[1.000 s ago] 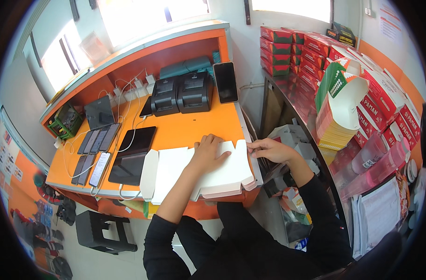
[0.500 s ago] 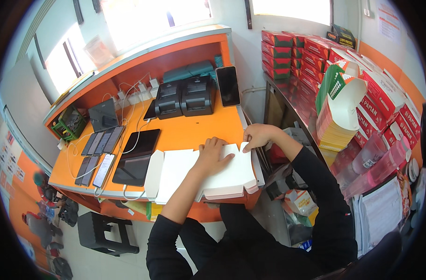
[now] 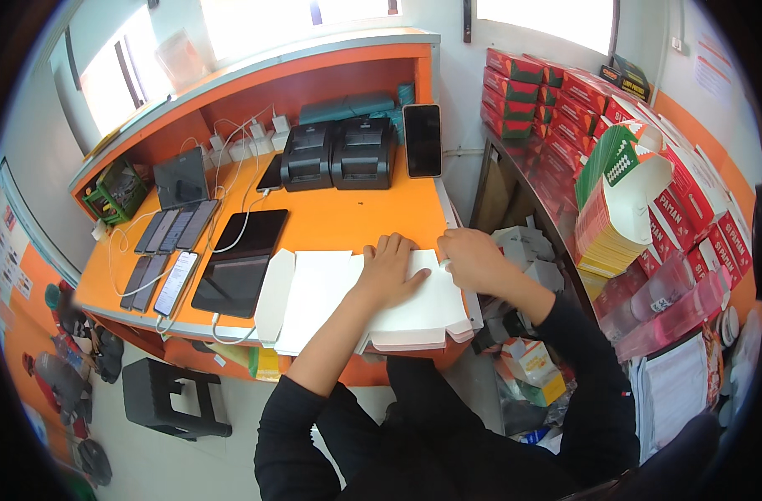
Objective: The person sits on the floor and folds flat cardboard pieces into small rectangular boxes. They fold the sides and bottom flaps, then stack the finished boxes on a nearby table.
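The right hand [image 3: 473, 260] has slid from the frame's right edge in toward centre, now pinching a flap of the stacked flat boxes [image 3: 414, 313] (mid-frame, on the desk); the left hand [image 3: 389, 271] stays pressed flat, fingers spread, so folding has begun.

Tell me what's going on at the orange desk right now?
A person is working on a flat white cardboard box blank lying on the orange desk. The left hand presses flat on the blank, while the right hand grips its right edge flap. Beside it lie a black tablet and a row of phones. Red boxes are stacked on the right.
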Available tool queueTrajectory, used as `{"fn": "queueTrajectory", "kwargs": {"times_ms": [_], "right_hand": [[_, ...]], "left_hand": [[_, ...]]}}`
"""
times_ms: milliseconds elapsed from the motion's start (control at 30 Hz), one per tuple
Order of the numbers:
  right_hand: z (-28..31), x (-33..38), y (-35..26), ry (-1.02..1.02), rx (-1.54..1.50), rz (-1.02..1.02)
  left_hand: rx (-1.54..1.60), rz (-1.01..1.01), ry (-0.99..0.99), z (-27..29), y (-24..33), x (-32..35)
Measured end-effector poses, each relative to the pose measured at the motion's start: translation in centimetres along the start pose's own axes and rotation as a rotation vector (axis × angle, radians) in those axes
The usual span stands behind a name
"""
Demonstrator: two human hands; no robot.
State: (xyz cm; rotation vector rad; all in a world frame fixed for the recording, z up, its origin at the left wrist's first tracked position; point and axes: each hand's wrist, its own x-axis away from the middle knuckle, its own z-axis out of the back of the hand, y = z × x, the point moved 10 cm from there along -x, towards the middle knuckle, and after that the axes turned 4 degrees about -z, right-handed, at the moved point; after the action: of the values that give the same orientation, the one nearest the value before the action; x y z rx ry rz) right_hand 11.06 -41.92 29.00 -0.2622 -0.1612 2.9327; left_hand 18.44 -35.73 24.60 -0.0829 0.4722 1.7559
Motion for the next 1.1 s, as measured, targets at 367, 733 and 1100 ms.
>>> {"fn": "queueTrajectory", "kwargs": {"times_ms": [367, 733, 1100], "right_hand": [[1.5, 5.4, -2.5, 0.195, -0.062, 0.03], [-4.6, -5.6, 0.7, -0.412, -0.168, -0.035], [-5.1, -6.6, 0.7, -0.621, -0.329, 0.013]], "left_hand": [[-0.077, 0.076, -0.007, 1.4, 0.2, 0.3], [0.084, 0.094, -0.033, 1.0, -2.2, -0.1], [0.268, 0.169, -0.075, 2.1, -3.2, 0.2]]}}
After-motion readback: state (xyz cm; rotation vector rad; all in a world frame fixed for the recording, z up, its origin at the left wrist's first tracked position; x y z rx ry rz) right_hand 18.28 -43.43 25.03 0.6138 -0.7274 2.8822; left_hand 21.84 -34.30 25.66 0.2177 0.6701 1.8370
